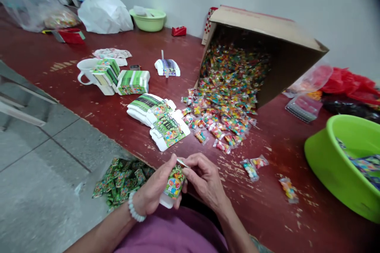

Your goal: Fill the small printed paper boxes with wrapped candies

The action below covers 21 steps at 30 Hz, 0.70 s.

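Observation:
A small green printed candy box (174, 182) sits in my left hand (156, 189), whose fingers wrap around it; a white flap sticks out at its lower end. My right hand (206, 180) pinches the flap at the box's top end between thumb and fingers. Just beyond my hands lies a fanned stack of flat green boxes (144, 106), with one unfolded blank (169, 128) at its near end. Small clear packets of coloured candy (219, 124) spill toward me from a tipped cardboard box (255, 27).
Loose candy packets (249, 169) lie right of my hands, near a lime green basin (329, 166). Bundled green boxes (133, 81) stand by a white mug (84, 71). A pile of filled green boxes (121, 182) sits low at the left, beyond the table edge.

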{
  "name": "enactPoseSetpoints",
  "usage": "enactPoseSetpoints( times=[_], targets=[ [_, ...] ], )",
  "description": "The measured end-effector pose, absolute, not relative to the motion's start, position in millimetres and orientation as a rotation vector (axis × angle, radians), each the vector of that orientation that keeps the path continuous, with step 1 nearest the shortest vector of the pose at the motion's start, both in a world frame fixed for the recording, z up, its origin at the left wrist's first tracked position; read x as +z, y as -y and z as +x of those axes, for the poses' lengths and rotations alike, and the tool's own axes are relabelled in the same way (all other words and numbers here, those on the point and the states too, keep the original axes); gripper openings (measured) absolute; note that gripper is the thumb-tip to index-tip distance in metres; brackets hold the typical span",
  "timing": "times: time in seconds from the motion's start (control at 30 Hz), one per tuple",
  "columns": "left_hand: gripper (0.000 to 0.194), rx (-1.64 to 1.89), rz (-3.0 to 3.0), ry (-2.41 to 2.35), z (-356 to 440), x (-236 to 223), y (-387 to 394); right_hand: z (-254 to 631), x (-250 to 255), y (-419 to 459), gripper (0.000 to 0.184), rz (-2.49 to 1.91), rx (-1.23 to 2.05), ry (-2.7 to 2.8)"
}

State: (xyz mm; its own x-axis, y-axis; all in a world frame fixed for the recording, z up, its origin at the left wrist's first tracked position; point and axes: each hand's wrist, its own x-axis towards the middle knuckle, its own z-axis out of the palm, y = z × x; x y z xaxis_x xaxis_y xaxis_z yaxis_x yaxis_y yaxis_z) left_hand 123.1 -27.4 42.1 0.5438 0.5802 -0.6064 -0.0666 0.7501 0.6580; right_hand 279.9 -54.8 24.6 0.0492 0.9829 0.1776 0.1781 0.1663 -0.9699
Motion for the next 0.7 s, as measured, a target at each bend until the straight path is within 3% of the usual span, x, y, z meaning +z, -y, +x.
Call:
enactPoseSetpoints(
  times=[0.37,0.7],
  targets=[
    [0.065,0.432,1.009,-0.856,118,48,28,275,38,52,0.025,-1.130,1.544,0.886],
    [0.066,0.437,0.983,-0.874,111,45,25,272,31,57,0.021,-1.108,1.423,0.970]
  ],
)
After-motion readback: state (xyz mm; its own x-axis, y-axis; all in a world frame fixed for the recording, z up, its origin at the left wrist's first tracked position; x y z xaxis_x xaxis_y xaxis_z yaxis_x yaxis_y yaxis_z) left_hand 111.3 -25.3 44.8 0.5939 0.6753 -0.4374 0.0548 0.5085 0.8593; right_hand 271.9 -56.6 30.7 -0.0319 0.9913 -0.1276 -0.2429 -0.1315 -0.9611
